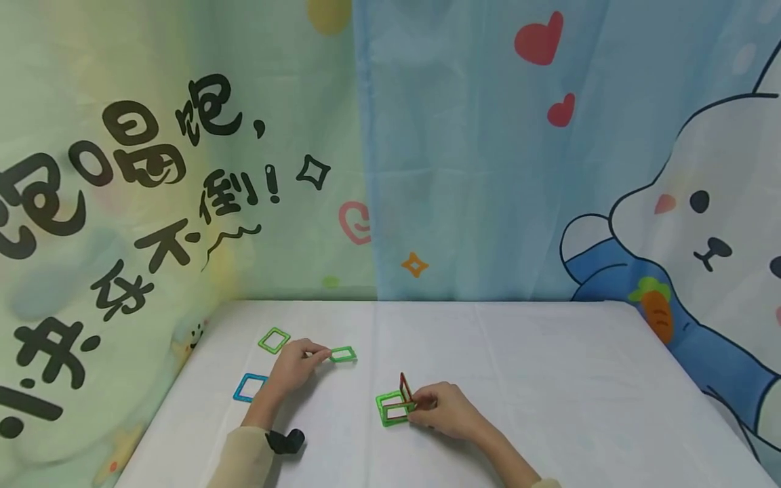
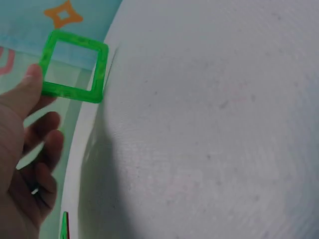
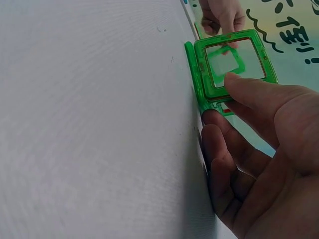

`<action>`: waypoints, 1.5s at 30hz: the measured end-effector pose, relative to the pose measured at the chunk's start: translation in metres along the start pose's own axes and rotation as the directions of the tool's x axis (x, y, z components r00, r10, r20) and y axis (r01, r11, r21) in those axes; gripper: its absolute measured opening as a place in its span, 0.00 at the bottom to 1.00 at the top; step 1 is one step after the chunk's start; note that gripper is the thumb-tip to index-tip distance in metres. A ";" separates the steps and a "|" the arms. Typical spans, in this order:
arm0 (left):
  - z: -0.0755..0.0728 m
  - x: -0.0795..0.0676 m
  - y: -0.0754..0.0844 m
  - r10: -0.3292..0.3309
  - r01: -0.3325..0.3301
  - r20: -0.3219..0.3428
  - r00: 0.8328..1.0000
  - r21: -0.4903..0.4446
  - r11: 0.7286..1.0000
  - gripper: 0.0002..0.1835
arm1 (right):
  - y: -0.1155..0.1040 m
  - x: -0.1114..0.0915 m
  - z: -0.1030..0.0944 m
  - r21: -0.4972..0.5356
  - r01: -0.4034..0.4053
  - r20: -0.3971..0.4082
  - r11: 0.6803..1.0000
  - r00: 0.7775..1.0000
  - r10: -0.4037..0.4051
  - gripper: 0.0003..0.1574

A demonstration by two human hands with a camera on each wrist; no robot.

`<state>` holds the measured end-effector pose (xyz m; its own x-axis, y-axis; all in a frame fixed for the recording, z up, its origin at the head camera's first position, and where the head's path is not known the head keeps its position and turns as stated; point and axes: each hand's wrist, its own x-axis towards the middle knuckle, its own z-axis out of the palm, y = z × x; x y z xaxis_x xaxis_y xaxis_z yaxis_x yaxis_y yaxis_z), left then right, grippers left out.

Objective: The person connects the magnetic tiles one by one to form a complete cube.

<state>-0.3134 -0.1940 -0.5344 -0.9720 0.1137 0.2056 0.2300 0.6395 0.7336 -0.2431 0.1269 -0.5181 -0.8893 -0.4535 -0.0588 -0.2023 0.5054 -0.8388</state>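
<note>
My left hand pinches a green square magnetic tile by one edge, thumb on top, above the white table. Toward the middle front, my right hand grips a small build of tiles at its right side. One green tile of this build lies flat on the table. A second green tile stands upright on its edge, with the right thumb pressed against its face. Beside it rises a red tile, seen nearly edge-on in the head view and partly hidden by the fingers.
Left of my left hand, a lime-green square tile and a blue square tile lie on the white table; the forearm partly covers the blue one. A printed curtain hangs behind the table. A black piece sits by the left cuff.
</note>
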 end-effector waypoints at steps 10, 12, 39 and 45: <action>0.009 -0.011 0.016 0.131 -0.141 -0.112 0.985 -0.084 0.986 0.05 | 0.000 0.001 -0.001 0.033 -0.002 -0.002 0.999 1.000 0.002 0.17; 0.014 -0.017 0.020 0.122 -0.137 -0.121 0.985 -0.125 0.983 0.05 | 0.001 0.001 -0.001 0.027 -0.005 -0.004 1.000 1.000 0.005 0.17; 0.055 -0.045 0.058 0.170 -0.186 -0.082 0.982 -0.275 0.943 0.08 | 0.003 0.004 0.001 0.018 -0.021 0.018 1.000 1.000 0.021 0.15; 0.059 -0.045 0.059 0.155 -0.167 -0.068 0.986 -0.270 0.948 0.07 | 0.002 0.003 0.001 0.012 -0.017 0.009 1.000 1.000 0.017 0.15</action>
<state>-0.2588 -0.1170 -0.5385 -0.9193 0.1595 0.3598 0.3936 0.3824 0.8360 -0.2457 0.1258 -0.5211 -0.8889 -0.4515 -0.0780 -0.1821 0.5044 -0.8441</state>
